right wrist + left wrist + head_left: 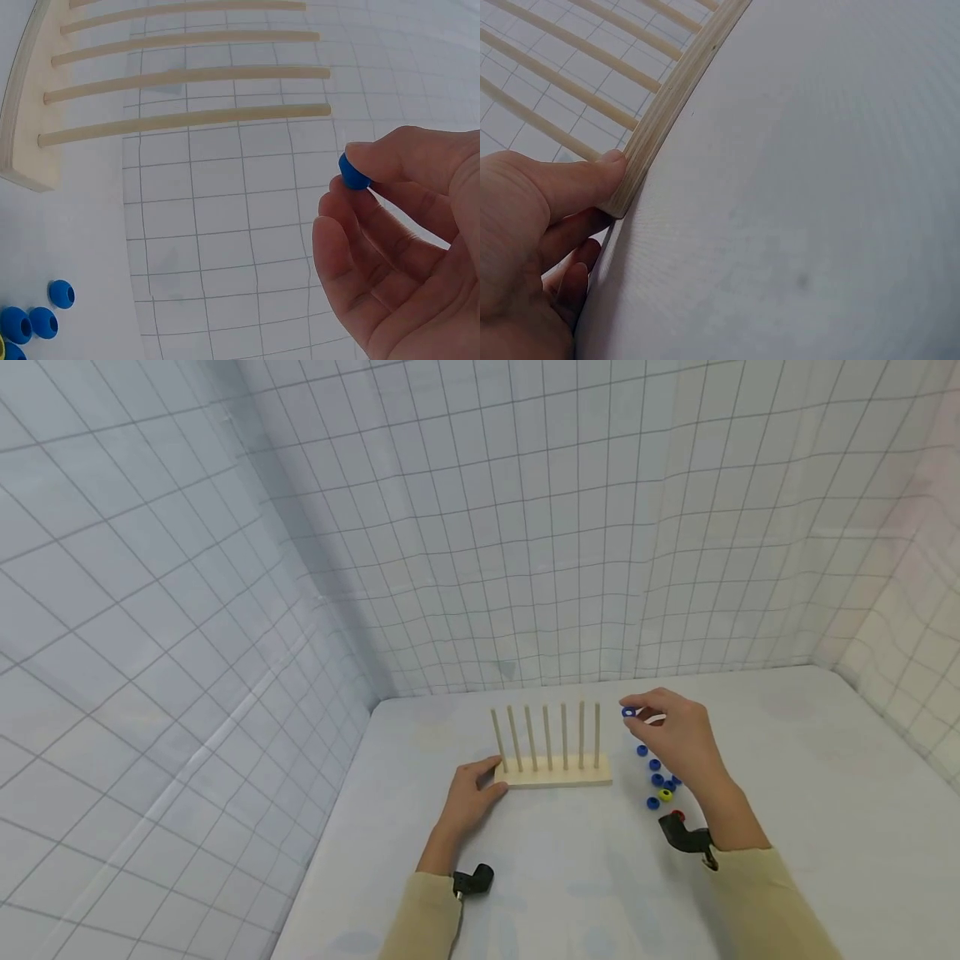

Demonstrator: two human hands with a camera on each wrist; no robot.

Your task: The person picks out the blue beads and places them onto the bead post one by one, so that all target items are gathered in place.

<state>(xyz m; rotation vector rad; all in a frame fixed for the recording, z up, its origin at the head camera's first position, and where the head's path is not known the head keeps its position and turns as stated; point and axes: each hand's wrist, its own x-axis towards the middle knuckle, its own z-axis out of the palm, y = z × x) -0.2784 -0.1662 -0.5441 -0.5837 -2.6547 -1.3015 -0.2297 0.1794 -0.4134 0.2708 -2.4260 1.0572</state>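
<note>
A pale wooden rack with a row of several upright pegs stands on the table, and no beads show on the pegs. My left hand grips the left end of its base, thumb on the front edge in the left wrist view. Between thumb and fingertips my right hand pinches a blue bead, its hole visible in the head view. That bead is held up in the air, just right of the rightmost peg and near the height of the peg tips.
Right of the rack lie several loose blue beads, a yellow bead and a red bead, partly below the right forearm. White grid-patterned sheets hang behind and at the sides of the white table.
</note>
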